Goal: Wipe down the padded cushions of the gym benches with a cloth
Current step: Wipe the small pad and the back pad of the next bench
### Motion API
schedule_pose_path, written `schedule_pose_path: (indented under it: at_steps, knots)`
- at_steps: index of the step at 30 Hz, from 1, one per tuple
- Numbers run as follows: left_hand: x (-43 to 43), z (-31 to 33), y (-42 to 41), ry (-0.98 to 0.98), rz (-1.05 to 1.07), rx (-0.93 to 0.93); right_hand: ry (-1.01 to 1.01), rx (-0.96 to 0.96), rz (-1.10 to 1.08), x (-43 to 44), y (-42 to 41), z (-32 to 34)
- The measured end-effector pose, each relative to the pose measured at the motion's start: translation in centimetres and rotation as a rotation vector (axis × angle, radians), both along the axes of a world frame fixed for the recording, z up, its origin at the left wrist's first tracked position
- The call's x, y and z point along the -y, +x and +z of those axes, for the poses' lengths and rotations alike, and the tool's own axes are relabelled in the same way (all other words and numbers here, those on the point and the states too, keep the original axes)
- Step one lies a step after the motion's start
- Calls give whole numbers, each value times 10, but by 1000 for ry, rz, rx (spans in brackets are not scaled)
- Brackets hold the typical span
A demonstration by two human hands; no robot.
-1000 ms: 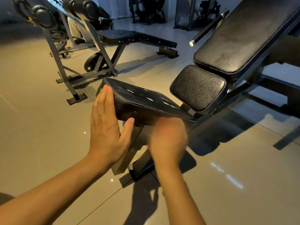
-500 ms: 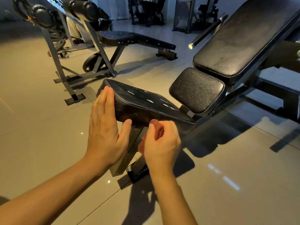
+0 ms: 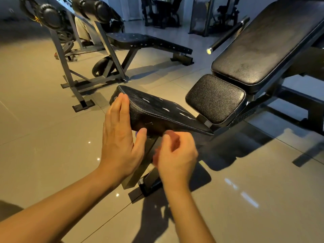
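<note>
One left hand (image 3: 121, 135) braces cushion (image 3: 157, 111); right hand (image 3: 177, 158) pinches cloth (image 3: 175, 143).

One wide-angle view looks out from the person's head, facing forward and down, near enough that both forearms (image 3: 70, 207) fill the lower frame. The right hand (image 3: 177, 155) gripping the cloth (image 3: 175, 143) sits just below centre; the seat cushion (image 3: 157, 113) lies just beyond the grip, another bench (image 3: 149, 42) well beyond it, up-left.
</note>
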State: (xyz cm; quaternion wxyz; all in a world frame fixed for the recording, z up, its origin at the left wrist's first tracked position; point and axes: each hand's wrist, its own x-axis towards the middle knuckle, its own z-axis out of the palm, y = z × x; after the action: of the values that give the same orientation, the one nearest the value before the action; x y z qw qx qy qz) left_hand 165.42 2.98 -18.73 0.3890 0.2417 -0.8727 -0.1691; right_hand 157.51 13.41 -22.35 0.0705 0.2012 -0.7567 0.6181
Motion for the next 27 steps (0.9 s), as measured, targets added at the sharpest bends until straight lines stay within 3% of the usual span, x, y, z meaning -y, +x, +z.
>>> schedule_pose_path:
  at_steps: [2,4,9,13,16,21,27]
  knots:
    - [0,4,3,46,-25,-28,33,-158,110,6,19,13]
    - [5,8,9,74,-48,-53,48,-199,101,7,13,14]
    - [13,11,15,105,-80,-79,36,30,-66,4,-3,16]
    - [16,11,17,96,-106,-67,-47,-157,54,21,21,45]
    - [18,11,19,93,-115,-73,-2,-236,51,21,22,43]
    - [22,15,19,127,-118,-113,101,-50,-132,6,-1,25]
    - [20,17,19,116,-126,-95,71,-285,98,22,31,51]
